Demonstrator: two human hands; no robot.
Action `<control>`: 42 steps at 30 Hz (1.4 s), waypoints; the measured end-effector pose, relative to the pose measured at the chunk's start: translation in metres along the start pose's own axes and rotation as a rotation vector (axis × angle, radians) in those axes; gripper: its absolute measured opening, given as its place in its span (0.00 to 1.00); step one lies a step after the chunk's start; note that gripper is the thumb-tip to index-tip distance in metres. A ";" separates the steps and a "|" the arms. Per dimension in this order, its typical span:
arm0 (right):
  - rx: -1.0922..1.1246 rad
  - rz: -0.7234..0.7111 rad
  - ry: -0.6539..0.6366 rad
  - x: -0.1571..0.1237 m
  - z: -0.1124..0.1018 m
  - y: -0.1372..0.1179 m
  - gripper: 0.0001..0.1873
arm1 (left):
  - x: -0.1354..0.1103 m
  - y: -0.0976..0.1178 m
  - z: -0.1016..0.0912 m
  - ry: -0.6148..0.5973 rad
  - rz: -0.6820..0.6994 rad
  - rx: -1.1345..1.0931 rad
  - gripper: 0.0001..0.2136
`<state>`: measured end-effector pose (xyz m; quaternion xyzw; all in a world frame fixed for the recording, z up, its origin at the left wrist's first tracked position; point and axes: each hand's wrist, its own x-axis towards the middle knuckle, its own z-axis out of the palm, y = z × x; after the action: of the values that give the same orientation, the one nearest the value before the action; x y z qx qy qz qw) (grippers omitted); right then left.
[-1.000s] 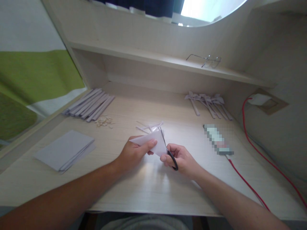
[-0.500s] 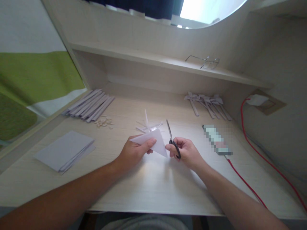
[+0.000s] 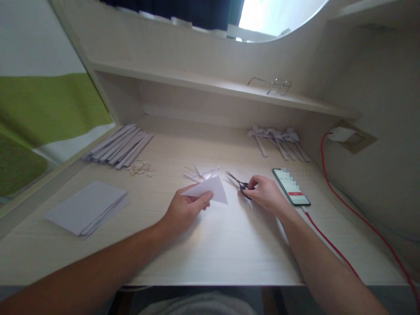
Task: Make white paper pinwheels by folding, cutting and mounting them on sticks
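Between the thumb and fingers of my left hand [image 3: 187, 204] is a folded white paper triangle [image 3: 216, 189], held above the desk. My right hand [image 3: 264, 192] grips the black handles of a pair of scissors [image 3: 242, 185], low over the desk to the right of the paper. The scissor blades point to the far left. Behind the paper triangle lie thin white paper strips [image 3: 197, 174], partly hidden by it.
A stack of folded paper [image 3: 87, 205] lies at left, rolled paper sticks [image 3: 120, 146] and small tan bands [image 3: 141, 168] beyond. Paper pinwheel-like pieces on sticks [image 3: 277, 138] lie back right. A phone [image 3: 290, 188] with a red cable [image 3: 328, 243] is at right; glasses [image 3: 278, 86] rest on the shelf.
My right hand has moved right, away from the paper, and lowered the scissors toward the desk. One strip behind the paper has dropped lower. My left hand still holds the paper triangle.
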<state>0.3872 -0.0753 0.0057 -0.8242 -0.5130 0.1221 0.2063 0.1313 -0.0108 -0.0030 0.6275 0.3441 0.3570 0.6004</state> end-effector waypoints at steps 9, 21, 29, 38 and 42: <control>0.561 -0.189 -0.023 -0.014 -0.006 -0.021 0.17 | 0.002 -0.004 -0.001 -0.149 0.020 -0.097 0.16; 1.055 -0.190 -0.380 -0.034 0.017 -0.035 0.16 | 0.008 0.008 -0.011 -0.035 0.116 -0.138 0.12; 0.804 -0.348 0.153 -0.038 0.015 -0.037 0.11 | 0.004 0.009 -0.010 -0.033 0.115 -0.036 0.13; 0.559 -0.570 0.224 -0.042 0.010 -0.040 0.02 | 0.002 -0.002 -0.008 -0.121 0.072 -0.083 0.14; 0.537 -0.612 0.160 -0.043 0.010 -0.040 0.06 | 0.000 0.000 -0.008 -0.107 0.120 -0.001 0.14</control>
<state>0.3322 -0.0966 0.0147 -0.5574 -0.6668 0.1202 0.4798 0.1246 -0.0066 -0.0033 0.6648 0.2733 0.3583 0.5957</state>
